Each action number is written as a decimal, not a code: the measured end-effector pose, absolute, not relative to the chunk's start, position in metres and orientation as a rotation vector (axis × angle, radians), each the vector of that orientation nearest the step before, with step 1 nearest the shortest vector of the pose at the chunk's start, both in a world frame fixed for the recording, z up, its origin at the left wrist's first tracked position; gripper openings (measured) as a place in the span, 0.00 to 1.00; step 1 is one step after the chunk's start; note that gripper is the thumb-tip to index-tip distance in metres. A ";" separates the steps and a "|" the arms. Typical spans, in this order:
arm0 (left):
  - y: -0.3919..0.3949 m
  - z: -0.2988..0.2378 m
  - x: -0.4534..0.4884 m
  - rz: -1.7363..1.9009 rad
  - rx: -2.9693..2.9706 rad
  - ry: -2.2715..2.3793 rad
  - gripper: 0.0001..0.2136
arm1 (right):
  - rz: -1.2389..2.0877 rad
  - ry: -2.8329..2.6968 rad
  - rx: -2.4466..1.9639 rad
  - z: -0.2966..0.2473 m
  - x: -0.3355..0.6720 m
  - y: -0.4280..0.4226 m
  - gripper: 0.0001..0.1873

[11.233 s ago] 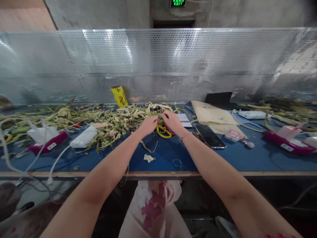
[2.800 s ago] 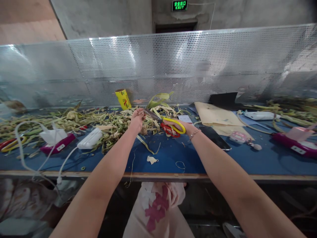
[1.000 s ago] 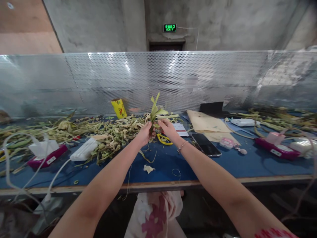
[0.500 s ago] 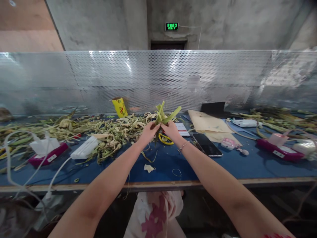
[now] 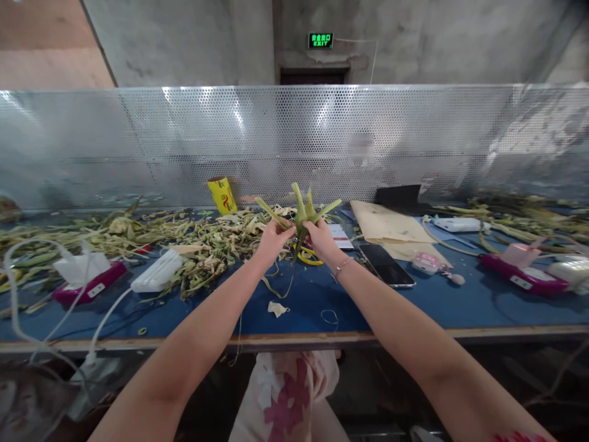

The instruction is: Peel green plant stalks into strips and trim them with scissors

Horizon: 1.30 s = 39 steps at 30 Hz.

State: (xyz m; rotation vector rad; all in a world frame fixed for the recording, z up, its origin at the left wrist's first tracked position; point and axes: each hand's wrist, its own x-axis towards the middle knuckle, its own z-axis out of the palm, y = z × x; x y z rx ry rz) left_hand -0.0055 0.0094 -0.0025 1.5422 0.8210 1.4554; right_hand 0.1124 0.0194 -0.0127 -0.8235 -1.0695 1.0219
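Above the blue table, a small bundle of green leaf strips [image 5: 302, 213] stands between my hands, its ends fanning upward and outward. My right hand [image 5: 321, 240] pinches the bundle near its base. One separate-looking green strip [image 5: 270, 210] slants up to the left from the closed fingers of my left hand [image 5: 273, 239]; whether it joins the bundle is hidden. Just below my fingers lies a yellow ring-shaped thing [image 5: 310, 261], partly covered. A heap of dried, curled leaf pieces [image 5: 207, 245] spreads left of my left hand.
A black phone [image 5: 385, 265], a pink case [image 5: 426, 263] and brown paper [image 5: 384, 222] lie on the right. A white power strip [image 5: 157, 270] and purple boxes [image 5: 89, 287] with cables sit left and right. Behind stand a yellow tube [image 5: 222, 195] and a perforated metal screen [image 5: 184, 147].
My hands have drawn slightly apart. A green strip now points up-left from my left hand, and the bundle's strips are spread wider. The view has shifted slightly.
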 end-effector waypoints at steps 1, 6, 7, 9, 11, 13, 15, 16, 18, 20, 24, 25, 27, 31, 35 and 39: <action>0.009 -0.003 -0.005 1.452 1.556 0.797 0.12 | 1.037 -1.048 -0.802 -0.011 0.112 0.018 0.12; 0.010 -0.004 -0.004 1.315 1.567 0.687 0.12 | 1.088 -1.094 -0.755 -0.007 0.112 0.013 0.14; 0.010 -0.004 -0.004 1.307 1.557 0.687 0.12 | 1.091 -1.099 -0.761 -0.007 0.112 0.012 0.14; 0.010 -0.005 -0.004 1.316 1.536 0.704 0.13 | 1.090 -1.108 -0.768 -0.008 0.112 0.012 0.15; 0.010 -0.004 -0.004 1.345 1.515 0.745 0.13 | 1.057 -1.123 -0.768 -0.008 0.113 0.012 0.17; 0.010 -0.004 -0.004 1.374 1.500 0.812 0.13 | 0.969 -1.151 -0.772 -0.008 0.113 0.012 0.19; 0.009 -0.003 -0.004 1.400 1.492 0.886 0.14 | 0.853 -1.177 -0.799 -0.007 0.113 0.011 0.19; 0.010 -0.002 -0.005 1.414 1.482 0.917 0.14 | 0.806 -1.191 -0.809 -0.007 0.113 0.011 0.18; 0.011 -0.002 -0.006 1.451 1.449 0.956 0.15 | 0.751 -1.223 -0.807 -0.006 0.115 0.011 0.16; 0.014 -0.001 -0.008 1.489 1.408 0.970 0.15 | 0.730 -1.300 -0.774 -0.005 0.117 0.010 0.12; 0.018 0.000 -0.011 1.531 1.410 0.962 0.14 | 0.610 -1.566 -0.701 -0.002 0.121 0.006 0.06; 0.018 0.000 -0.012 1.527 1.417 0.949 0.14 | 0.579 -1.611 -0.689 -0.002 0.121 0.005 0.07; 0.017 0.001 -0.012 1.507 1.426 0.915 0.14 | 0.566 -1.650 -0.694 -0.001 0.121 0.003 0.10; 0.015 0.001 -0.012 1.454 1.488 0.895 0.12 | 0.545 -1.609 -0.765 -0.003 0.120 0.005 0.10; 0.018 -0.004 -0.012 1.452 1.569 0.854 0.12 | 0.495 -1.585 -0.797 -0.006 0.119 0.011 0.07; 0.021 -0.007 -0.012 1.491 1.625 0.808 0.13 | 0.507 -1.501 -0.846 -0.004 0.119 0.010 0.15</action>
